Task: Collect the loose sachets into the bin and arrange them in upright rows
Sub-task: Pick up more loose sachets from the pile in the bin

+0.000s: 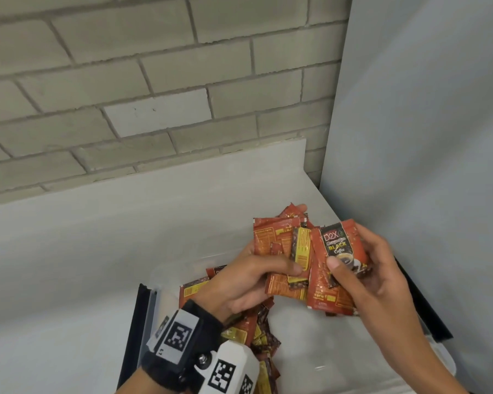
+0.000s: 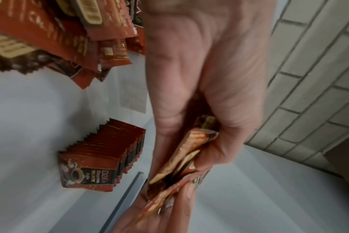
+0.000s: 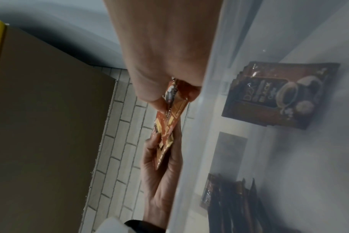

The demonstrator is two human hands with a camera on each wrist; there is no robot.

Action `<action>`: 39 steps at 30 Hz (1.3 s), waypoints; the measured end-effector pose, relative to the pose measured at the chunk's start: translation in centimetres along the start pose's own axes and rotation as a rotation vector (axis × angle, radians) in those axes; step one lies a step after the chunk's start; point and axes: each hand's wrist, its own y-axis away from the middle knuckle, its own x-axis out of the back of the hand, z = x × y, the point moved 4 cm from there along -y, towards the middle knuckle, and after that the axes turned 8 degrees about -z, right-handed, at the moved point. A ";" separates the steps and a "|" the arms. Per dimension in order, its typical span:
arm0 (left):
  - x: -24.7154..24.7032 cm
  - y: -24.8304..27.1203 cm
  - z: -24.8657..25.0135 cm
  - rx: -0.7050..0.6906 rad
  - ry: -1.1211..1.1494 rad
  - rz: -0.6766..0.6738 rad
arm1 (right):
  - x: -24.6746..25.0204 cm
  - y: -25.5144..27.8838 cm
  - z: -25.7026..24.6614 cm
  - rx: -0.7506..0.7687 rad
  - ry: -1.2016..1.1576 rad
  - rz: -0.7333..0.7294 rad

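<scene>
My left hand (image 1: 279, 267) grips a fanned bundle of red coffee sachets (image 1: 279, 245) above the clear bin (image 1: 310, 339). Beside it, my right hand (image 1: 350, 251) pinches a few more sachets (image 1: 329, 288), the front one showing a coffee cup. The two bundles touch edge to edge. A heap of loose sachets (image 1: 256, 334) lies in the bin under my left wrist. The left wrist view shows the held bundle (image 2: 181, 160) edge-on and an upright row of sachets (image 2: 102, 154) on the bin floor. In the right wrist view that row (image 3: 279, 94) shows through the bin wall (image 3: 209, 110).
The bin has black clips on its left (image 1: 137, 322) and right (image 1: 421, 302) sides. It sits on a white counter (image 1: 83, 265) against a grey brick wall (image 1: 154, 81). A pale panel (image 1: 424, 137) stands close on the right. A brown cardboard box (image 3: 40, 126) shows beyond my right hand.
</scene>
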 end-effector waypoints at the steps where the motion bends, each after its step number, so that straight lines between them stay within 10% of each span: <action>1: 0.0 0.0 0.0 -0.001 -0.013 0.017 | 0.0 -0.1 0.1 -0.008 -0.018 -0.003; 39: 0.5 -0.4 -0.1 -0.091 -0.090 0.218 | 0.3 -0.7 1.7 -0.280 -0.132 -0.057</action>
